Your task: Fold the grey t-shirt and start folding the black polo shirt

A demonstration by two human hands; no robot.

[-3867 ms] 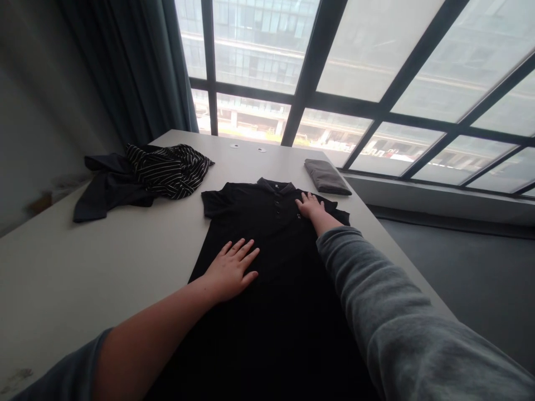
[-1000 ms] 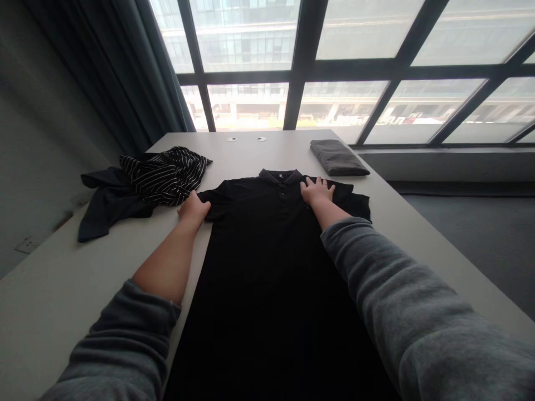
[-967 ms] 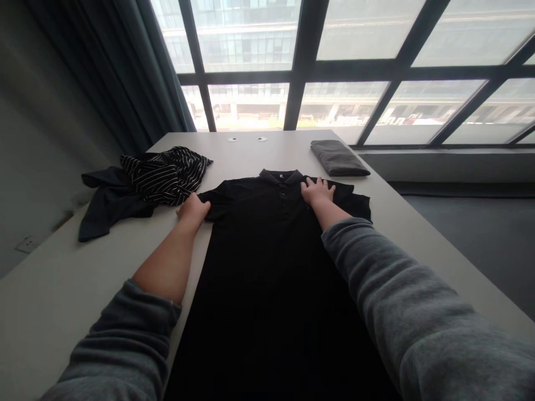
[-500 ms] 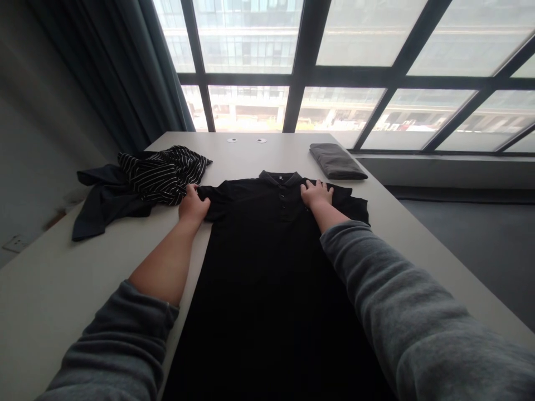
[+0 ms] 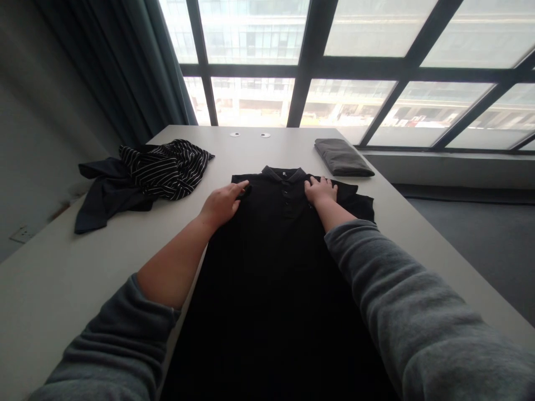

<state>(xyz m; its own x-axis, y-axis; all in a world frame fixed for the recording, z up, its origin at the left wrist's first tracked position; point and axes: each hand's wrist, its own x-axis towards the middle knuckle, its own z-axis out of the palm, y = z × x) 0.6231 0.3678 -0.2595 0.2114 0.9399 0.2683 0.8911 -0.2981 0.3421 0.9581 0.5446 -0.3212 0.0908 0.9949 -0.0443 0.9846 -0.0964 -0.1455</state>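
Note:
A black polo shirt (image 5: pixel 271 267) lies face up along the white table (image 5: pixel 62 262), collar toward the window. My left hand (image 5: pixel 222 203) holds the shirt's left sleeve, which is folded inward over the chest near the left shoulder. My right hand (image 5: pixel 321 190) lies flat with fingers spread on the right shoulder, just beside the collar and button placket. The right sleeve still lies spread out toward the table's right edge.
A crumpled black-and-white striped garment (image 5: pixel 167 167) lies on a dark one (image 5: pixel 106 192) at the left. A folded grey cloth (image 5: pixel 343 157) sits at the far right corner. Two round cable ports (image 5: pixel 248 135) are near the window. The table's right edge drops to dark floor.
My left hand has carried the shirt's left sleeve inward from the table onto the shirt's chest. My right hand has stayed pressed on the right shoulder.

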